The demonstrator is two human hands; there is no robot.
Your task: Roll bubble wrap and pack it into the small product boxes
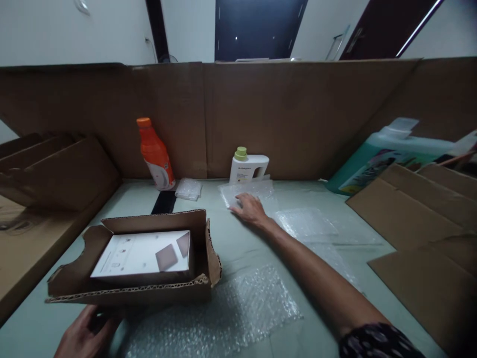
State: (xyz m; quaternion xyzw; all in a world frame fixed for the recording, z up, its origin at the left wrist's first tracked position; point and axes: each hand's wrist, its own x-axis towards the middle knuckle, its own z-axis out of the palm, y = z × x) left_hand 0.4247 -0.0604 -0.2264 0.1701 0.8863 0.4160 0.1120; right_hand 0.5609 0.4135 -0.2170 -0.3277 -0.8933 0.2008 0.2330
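Observation:
My right hand [250, 209] reaches far across the table and rests on a piece of bubble wrap [248, 190] in front of a white bottle with a green cap [247, 166]. My left hand [86, 337] sits at the near left edge, touching the front of an open cardboard box [201, 278]. A white flat item [143, 253] lies inside that box. Whether the right hand's fingers have closed on the wrap is unclear.
An orange bottle [155, 155] stands at the back left beside a small wrapped packet [189, 189]. More bubble wrap [238, 313] covers the near table. A green detergent jug [387, 154] lies at right above flattened cardboard [421, 223]. A cardboard wall [298, 114] closes the back.

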